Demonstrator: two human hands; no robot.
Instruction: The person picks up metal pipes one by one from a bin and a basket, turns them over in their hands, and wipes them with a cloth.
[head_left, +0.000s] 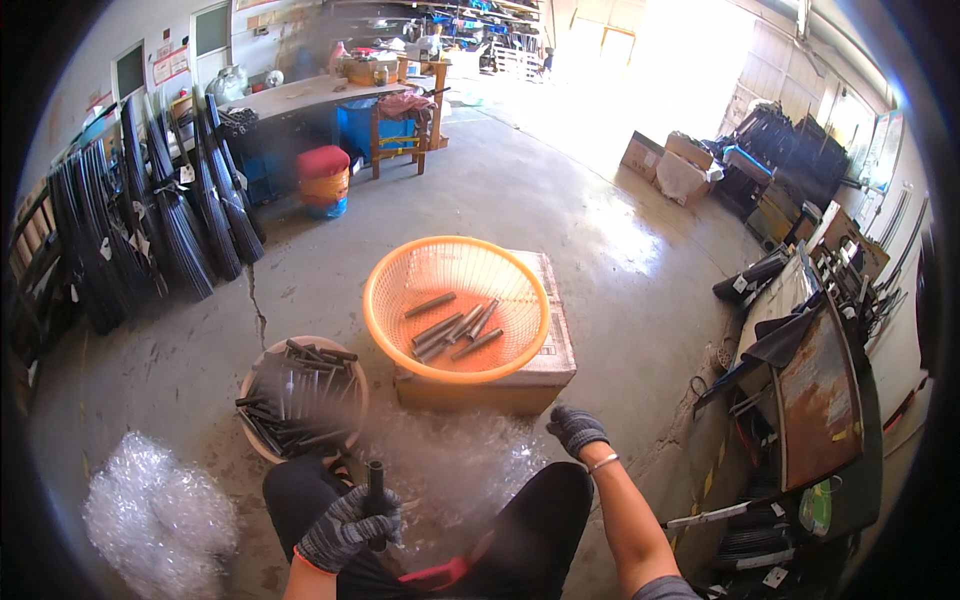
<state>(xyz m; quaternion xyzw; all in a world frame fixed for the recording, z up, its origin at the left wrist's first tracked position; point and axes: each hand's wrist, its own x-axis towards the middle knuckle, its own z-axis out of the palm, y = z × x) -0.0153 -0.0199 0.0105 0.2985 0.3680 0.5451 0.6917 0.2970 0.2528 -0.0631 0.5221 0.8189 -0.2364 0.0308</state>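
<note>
My left hand [350,525], in a grey knit glove, is wrapped round a short dark tube [376,492] standing nearly upright above my left thigh. My right hand [577,430], gloved too, hovers just off the near right corner of a cardboard box [480,395]. Its fingers are curled closed; what they hold, if anything, cannot be made out. On the box rests an orange mesh basket [456,375] with several grey-brown tubes [465,322] lying in it. Left of it, a round tub [362,400] is heaped with dark tubes [290,400].
Crumpled clear plastic film [160,515] lies on the floor at left. More clear film [510,455] spreads between my knees and the box. Bundles of black rods [160,210] lean along the left wall. A red-topped stool [323,180] stands by the workbench [300,97]. Metal stock and panels [820,390] crowd the right.
</note>
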